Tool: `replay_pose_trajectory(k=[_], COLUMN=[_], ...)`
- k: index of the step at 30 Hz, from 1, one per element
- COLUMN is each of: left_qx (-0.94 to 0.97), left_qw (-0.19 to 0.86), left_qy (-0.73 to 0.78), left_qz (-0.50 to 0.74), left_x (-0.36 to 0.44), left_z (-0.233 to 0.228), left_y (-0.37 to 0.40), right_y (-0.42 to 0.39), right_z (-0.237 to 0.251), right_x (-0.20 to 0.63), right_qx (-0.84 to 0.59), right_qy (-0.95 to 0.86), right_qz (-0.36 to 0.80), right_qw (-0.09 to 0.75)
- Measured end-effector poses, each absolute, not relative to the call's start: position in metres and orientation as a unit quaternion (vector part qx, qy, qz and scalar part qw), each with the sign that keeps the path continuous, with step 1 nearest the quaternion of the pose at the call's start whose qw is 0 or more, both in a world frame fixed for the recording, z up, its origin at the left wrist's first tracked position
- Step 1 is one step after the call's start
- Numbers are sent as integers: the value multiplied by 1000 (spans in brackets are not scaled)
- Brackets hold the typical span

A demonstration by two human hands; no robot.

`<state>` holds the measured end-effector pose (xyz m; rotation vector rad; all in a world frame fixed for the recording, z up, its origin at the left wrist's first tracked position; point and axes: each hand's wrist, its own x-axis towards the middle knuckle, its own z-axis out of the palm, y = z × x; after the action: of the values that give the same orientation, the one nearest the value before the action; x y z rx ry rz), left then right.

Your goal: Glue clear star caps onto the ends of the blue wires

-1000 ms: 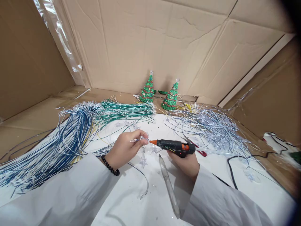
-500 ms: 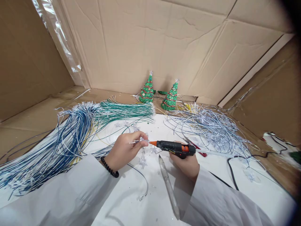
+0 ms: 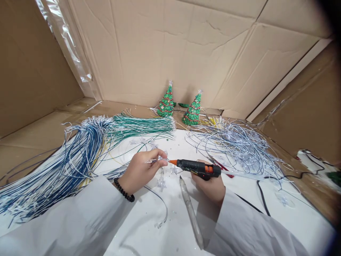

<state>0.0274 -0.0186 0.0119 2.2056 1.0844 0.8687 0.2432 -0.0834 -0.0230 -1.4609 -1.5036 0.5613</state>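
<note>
No text, label, brand, number or sign can be read on anything shown

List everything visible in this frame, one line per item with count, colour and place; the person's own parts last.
glue gun: one, black with orange nozzle, held at centre, nozzle toward the left fingertips
small clear LED piece: one, clear, pinched at the nozzle tip
glue stick: one, translucent, sticking out of the gun's rear toward the camera
blue and white wires: one large bundle, left
green wires: one bundle, behind the left hand
silvery wire tangle: one heap, right
mini Christmas trees: two, green, at the back wall
black cord: one, right
cardboard walls: brown, all around
white work surface: one, underneath
left hand: black bead bracelet, white sleeve
right hand: white sleeve
</note>
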Motion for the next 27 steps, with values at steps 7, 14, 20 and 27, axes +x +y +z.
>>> replay_pose_trajectory(k=[7,14,20,27], left_qx=[807,794,766,736], left_qw=[264,281,333,377], left_qy=[423,431,434,444], left_qz=[316,323,338,345], left_x=[29,31,34,35], left_z=[13,14,13,10], left_y=[-20,-23,-22,-21], right_y=[-87,-88,-90,-91], right_z=[-12,-15,-20,-20], right_x=[235,234,238,235], right_qx=[-576,-590,-555,-552], right_qy=[-658,-654,-685,-680], right_qz=[119,125,92,78], right_qw=[470,457,464,475])
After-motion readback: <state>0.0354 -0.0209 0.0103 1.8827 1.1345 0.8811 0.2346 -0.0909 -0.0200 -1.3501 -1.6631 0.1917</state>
